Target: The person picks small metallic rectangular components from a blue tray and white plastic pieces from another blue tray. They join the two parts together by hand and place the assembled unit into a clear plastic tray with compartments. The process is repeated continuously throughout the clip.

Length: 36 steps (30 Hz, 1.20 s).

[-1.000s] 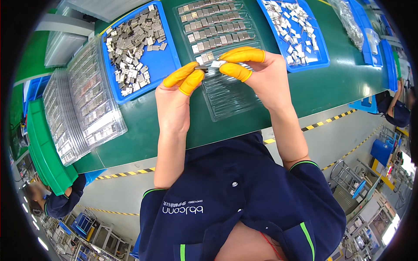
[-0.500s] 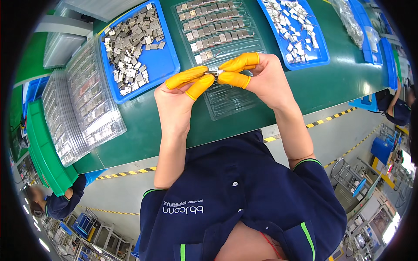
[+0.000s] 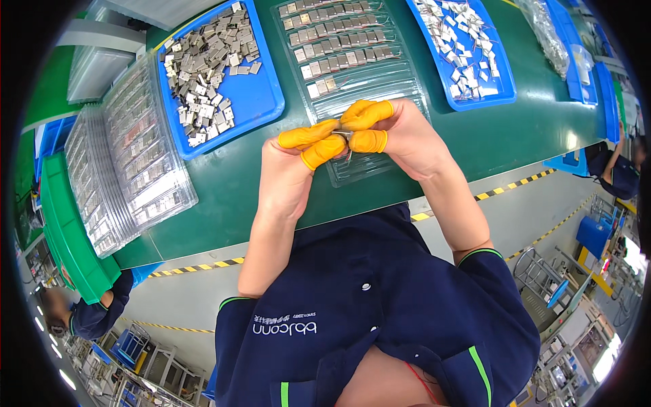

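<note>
Left hand (image 3: 291,163) and right hand (image 3: 405,139), nearly closed, pinch a small metallic part (image 3: 345,133) between them, its long axis unclear.

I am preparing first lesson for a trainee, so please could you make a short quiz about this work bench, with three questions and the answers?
1. True or false: the left grip and the right grip both wear yellow finger covers.

2. Choose one. Which of these lies to the right of the clear tray in the middle?
A) the green bin
B) the blue tray of white pieces
C) the stack of clear trays

3. Fill in the colour: the bench top is ____.

Key: 1. True. 2. B. 3. Green.
</note>
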Each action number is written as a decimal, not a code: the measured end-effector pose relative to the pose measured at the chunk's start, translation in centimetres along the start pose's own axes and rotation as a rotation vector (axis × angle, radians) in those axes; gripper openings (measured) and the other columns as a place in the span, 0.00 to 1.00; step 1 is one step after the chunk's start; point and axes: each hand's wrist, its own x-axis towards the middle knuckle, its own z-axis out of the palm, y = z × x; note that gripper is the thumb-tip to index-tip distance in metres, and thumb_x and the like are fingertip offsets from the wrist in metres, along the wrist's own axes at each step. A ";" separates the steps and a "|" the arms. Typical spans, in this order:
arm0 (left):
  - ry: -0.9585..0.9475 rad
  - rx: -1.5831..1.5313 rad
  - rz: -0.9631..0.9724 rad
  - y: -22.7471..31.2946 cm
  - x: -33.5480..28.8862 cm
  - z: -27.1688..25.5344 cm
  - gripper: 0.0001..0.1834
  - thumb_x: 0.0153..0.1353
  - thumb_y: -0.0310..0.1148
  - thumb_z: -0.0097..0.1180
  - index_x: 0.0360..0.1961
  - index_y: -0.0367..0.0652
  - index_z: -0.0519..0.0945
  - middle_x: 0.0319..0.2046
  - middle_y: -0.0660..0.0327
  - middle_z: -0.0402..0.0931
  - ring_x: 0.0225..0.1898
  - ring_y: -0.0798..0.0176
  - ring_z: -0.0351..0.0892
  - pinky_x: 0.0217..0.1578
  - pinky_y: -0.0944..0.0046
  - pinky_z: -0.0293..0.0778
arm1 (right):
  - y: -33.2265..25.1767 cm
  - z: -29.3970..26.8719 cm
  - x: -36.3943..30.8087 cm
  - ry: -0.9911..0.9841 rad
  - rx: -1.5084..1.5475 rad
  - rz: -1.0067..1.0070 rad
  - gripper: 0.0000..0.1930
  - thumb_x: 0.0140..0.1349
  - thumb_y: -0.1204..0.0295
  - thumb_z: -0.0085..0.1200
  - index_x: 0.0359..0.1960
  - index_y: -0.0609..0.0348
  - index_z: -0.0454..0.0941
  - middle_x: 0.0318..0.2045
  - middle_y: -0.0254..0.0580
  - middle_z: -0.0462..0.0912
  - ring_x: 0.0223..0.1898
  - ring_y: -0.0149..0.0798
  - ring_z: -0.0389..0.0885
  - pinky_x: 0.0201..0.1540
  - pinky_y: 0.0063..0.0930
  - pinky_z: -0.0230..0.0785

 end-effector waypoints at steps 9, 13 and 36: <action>0.341 0.228 0.321 0.3 1.1 0.5 0.16 0.59 0.22 0.52 0.49 0.33 0.74 0.46 0.55 0.75 0.48 0.65 0.74 0.51 0.69 0.66 | -1.0 -1.4 3.3 0.457 -1.462 -1.065 0.07 0.38 0.75 0.64 0.24 0.55 0.83 0.30 0.32 0.80 0.34 0.38 0.76 0.44 0.31 0.67; 0.404 0.397 0.442 1.8 0.9 -0.9 0.13 0.58 0.21 0.52 0.45 0.33 0.76 0.45 0.55 0.76 0.47 0.66 0.74 0.51 0.68 0.67 | -0.4 -2.3 4.5 0.375 -1.653 -1.079 0.08 0.35 0.72 0.63 0.22 0.52 0.82 0.29 0.30 0.79 0.37 0.35 0.74 0.47 0.33 0.64; 0.419 1.882 0.670 7.4 7.5 -6.6 0.14 0.42 0.37 0.66 0.31 0.42 0.83 0.32 0.57 0.77 0.37 0.54 0.73 0.42 0.58 0.69 | -4.9 -12.1 0.3 1.020 -1.647 -0.272 0.10 0.42 0.75 0.63 0.26 0.67 0.78 0.26 0.49 0.79 0.26 0.45 0.79 0.30 0.33 0.72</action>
